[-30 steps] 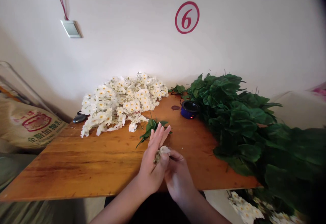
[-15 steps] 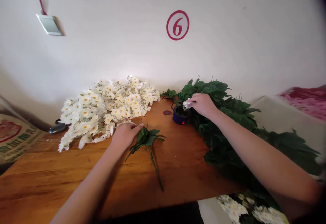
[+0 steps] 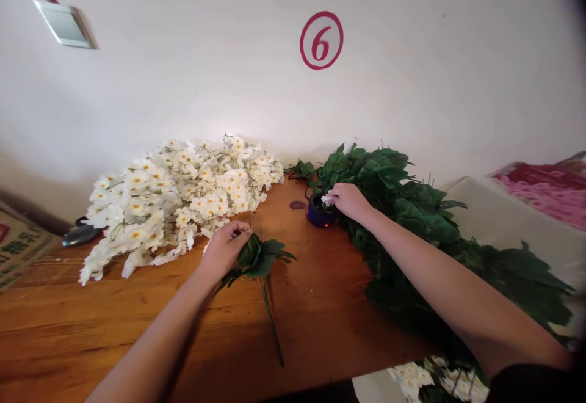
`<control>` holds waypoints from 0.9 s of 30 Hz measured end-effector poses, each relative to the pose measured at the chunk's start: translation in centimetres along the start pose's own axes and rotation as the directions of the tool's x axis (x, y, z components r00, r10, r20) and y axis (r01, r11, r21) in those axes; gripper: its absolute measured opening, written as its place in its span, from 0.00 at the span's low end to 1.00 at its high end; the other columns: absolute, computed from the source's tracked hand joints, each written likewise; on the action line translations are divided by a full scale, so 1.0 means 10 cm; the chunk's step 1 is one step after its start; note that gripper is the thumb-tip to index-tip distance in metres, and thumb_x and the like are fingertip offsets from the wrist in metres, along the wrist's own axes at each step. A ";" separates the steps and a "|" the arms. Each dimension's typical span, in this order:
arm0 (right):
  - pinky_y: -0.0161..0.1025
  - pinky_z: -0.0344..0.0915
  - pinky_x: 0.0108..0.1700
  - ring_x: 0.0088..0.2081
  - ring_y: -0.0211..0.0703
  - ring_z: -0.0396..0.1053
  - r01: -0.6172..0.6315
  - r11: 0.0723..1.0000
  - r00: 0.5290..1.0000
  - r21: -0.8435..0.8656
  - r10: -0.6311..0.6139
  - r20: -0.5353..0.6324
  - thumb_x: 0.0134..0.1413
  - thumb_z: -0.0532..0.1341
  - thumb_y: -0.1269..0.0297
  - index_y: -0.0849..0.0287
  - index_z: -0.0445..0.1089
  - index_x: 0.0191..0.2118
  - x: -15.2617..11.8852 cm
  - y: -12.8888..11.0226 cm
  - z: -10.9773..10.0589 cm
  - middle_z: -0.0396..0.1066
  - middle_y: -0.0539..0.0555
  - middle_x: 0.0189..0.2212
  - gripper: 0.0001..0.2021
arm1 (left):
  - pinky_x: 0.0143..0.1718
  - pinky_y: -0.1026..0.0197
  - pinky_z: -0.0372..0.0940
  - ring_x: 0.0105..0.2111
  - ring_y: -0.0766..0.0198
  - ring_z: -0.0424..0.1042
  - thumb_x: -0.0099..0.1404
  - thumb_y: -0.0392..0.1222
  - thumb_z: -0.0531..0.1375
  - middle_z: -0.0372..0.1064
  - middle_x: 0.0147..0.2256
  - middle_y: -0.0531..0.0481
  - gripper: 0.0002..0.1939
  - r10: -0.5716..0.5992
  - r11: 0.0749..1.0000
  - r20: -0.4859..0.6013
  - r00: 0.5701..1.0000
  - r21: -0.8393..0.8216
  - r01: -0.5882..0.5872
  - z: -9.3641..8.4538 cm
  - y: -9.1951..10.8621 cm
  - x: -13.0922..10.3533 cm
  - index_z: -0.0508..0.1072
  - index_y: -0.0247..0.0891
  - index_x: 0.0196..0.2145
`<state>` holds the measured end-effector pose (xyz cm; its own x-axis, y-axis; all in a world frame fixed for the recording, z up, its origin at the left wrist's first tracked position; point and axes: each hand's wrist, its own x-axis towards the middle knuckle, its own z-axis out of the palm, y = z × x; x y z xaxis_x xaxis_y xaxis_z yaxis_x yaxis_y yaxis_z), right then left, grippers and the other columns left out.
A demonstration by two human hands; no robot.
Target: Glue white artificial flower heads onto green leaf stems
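The left hand's (image 3: pixel 226 249) fingers pinch the leafy green stem (image 3: pixel 267 261) above the near table (image 3: pixel 183 323); the right hand's (image 3: pixel 350 200) fingertips grip a small white flower (image 3: pixel 328 199) at the blue pot (image 3: pixel 319 212). White blossoms (image 3: pixel 183 189) lie left, green leaves (image 3: pixel 394 207) right.

Leafy green stem (image 3: pixel 271 320) slants, small white flower (image 3: pixel 327 199) seemingly just over blue pot (image 3: pixel 319 215)

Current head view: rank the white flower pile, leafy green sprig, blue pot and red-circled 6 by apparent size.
White flower pile
Leafy green sprig
Red-circled 6
Blue pot, partly behind fingers
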<state>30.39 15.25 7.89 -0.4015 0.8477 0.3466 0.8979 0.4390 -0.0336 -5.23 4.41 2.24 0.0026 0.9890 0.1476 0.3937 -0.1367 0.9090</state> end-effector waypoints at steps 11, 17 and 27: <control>0.38 0.63 0.38 0.34 0.43 0.71 -0.035 0.998 0.988 0.046 0.041 -0.146 0.56 0.59 0.73 0.61 0.81 0.35 -0.03 0.04 -0.22 0.76 0.56 0.31 0.12 | 0.56 0.43 0.57 0.53 0.47 0.61 0.62 0.37 0.56 0.68 0.46 0.42 0.05 0.455 0.708 0.014 0.890 0.600 -0.372 0.02 0.45 -0.15 0.72 0.39 0.31; 0.40 0.65 0.38 0.34 0.45 0.73 -0.162 0.972 0.912 0.172 0.214 -0.349 0.53 0.62 0.72 0.61 0.81 0.31 -0.16 -0.17 -0.40 0.77 0.56 0.31 0.08 | 0.50 0.40 0.62 0.52 0.41 0.59 0.61 0.38 0.59 0.64 0.53 0.37 0.04 0.515 0.458 0.136 0.846 0.791 -0.406 0.20 0.53 -0.28 0.74 0.37 0.32; 0.46 0.69 0.41 0.34 0.47 0.74 -0.108 0.304 0.795 0.947 0.598 -0.102 0.40 0.72 0.59 0.58 0.80 0.33 -0.69 -0.88 -0.04 0.79 0.54 0.31 0.12 | 0.42 0.51 0.69 0.41 0.53 0.69 0.65 0.34 0.54 0.67 0.42 0.40 0.05 0.402 0.429 0.355 0.844 0.742 -0.516 0.40 0.34 -0.53 0.70 0.34 0.38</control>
<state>25.28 5.41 6.21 0.2360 0.9062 0.3508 0.1453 0.3241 -0.9348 -0.24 -1.10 3.02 0.4866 0.7998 0.3514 0.8492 -0.5275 0.0247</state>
